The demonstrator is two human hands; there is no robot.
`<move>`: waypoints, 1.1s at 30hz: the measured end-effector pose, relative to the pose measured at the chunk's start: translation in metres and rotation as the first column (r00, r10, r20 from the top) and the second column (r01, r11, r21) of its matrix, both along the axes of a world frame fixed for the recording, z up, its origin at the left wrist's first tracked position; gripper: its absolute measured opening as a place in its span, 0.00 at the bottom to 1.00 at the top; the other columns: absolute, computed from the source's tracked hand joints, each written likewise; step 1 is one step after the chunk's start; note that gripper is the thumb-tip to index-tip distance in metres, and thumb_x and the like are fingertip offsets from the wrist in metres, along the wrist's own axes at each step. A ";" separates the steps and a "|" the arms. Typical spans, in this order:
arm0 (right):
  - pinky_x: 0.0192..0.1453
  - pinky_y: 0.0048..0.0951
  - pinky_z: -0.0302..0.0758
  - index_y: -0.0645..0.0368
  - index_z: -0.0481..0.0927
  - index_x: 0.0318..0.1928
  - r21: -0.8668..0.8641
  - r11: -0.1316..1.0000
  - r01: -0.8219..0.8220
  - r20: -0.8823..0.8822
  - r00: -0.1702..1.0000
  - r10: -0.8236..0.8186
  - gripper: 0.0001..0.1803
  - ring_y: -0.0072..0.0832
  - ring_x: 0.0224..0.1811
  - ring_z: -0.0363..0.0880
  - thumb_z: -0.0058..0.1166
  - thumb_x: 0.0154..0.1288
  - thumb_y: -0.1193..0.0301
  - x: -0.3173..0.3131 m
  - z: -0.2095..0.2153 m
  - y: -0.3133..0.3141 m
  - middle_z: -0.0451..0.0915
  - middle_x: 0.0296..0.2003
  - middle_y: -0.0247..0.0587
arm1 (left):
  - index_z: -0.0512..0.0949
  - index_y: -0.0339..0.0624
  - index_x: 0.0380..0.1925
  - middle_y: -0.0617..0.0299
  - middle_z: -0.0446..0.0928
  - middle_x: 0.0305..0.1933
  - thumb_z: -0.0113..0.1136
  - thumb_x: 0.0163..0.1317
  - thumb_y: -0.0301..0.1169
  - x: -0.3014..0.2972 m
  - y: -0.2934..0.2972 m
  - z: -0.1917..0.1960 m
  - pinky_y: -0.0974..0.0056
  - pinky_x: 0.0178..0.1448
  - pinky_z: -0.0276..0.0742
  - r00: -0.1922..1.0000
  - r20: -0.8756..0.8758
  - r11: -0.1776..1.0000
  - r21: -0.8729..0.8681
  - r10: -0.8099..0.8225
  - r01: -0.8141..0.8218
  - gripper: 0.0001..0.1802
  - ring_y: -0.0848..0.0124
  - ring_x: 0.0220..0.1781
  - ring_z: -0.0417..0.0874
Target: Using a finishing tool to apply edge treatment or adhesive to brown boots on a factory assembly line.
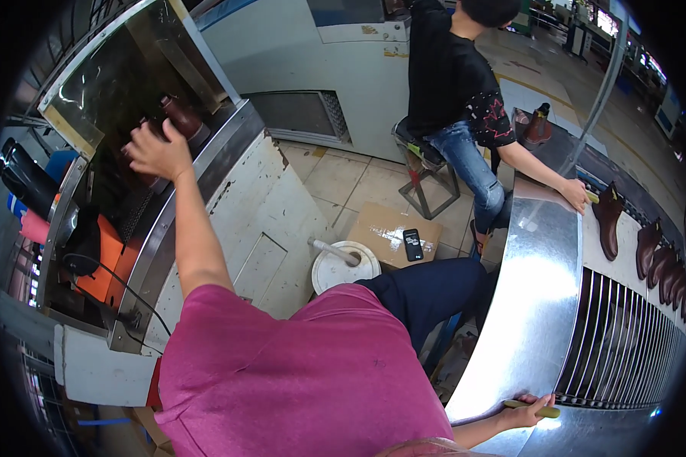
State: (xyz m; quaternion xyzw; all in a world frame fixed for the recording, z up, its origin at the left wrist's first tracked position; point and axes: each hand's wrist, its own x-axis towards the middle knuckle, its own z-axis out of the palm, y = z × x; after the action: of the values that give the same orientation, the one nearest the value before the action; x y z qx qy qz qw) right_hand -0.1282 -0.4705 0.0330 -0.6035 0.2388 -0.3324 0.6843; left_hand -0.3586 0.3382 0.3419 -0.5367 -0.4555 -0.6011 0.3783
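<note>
My left hand (162,148) reaches into the glass-sided machine (238,114) at the upper left, fingers spread beside a dark brown boot (181,116). More brown footwear is partly hidden behind that hand, and whether the fingers touch it I cannot tell. Down at the lower right, my right hand (524,415) rests by the metal edge of the conveyor. Its fingers are closed around a slim green stick-like tool (540,409), whose working end I cannot make out.
Brown boots (607,221) line the conveyor's far side, beyond metal rods (613,335). A seated co-worker (457,84) in black reaches to the steel ledge (537,251), holding something green. A lidded white bucket (328,268) and a cardboard box (377,225) bearing a phone (413,245) stand between.
</note>
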 end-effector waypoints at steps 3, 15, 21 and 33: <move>0.26 0.21 0.63 0.62 0.74 0.64 -0.008 1.000 -0.013 0.009 1.000 0.013 0.23 0.16 0.20 0.62 0.57 0.79 0.61 0.000 0.001 0.000 0.64 0.18 0.25 | 0.69 0.48 0.69 0.50 0.64 0.76 0.74 0.57 0.49 -0.044 0.001 0.000 0.26 0.72 0.57 0.965 0.203 0.986 -0.023 0.166 -0.164 0.42 0.41 0.76 0.64; 0.28 0.22 0.64 0.62 0.74 0.63 0.014 0.999 -0.035 0.033 0.999 0.034 0.20 0.17 0.20 0.62 0.56 0.79 0.63 0.001 -0.003 -0.002 0.64 0.19 0.26 | 0.47 0.34 0.77 0.34 0.61 0.77 0.71 0.57 0.41 -0.103 0.082 0.025 0.40 0.68 0.76 0.765 0.544 0.754 -0.646 0.345 0.119 0.56 0.39 0.68 0.77; 0.28 0.22 0.67 0.65 0.74 0.64 -0.001 0.999 -0.049 0.010 0.999 0.049 0.23 0.18 0.21 0.64 0.57 0.79 0.62 -0.005 -0.003 -0.006 0.66 0.20 0.27 | 0.82 0.48 0.59 0.39 0.71 0.69 0.64 0.58 0.67 -0.011 0.010 0.002 0.35 0.71 0.65 0.999 0.005 0.947 -0.317 -0.049 0.048 0.40 0.36 0.71 0.68; 0.27 0.23 0.65 0.66 0.74 0.64 0.032 0.998 -0.061 0.028 0.998 0.060 0.23 0.18 0.21 0.63 0.56 0.79 0.63 -0.002 -0.004 -0.007 0.65 0.20 0.27 | 0.83 0.38 0.58 0.36 0.55 0.80 0.70 0.49 0.62 0.046 0.105 0.029 0.25 0.74 0.56 0.850 0.396 0.701 -0.712 0.348 0.045 0.45 0.38 0.79 0.58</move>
State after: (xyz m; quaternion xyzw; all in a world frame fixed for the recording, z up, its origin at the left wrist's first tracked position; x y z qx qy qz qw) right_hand -0.1298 -0.4778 0.0291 -0.5945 0.2164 -0.3159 0.7070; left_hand -0.3122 0.4427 0.3713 -0.4220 -0.7742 -0.4673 0.0649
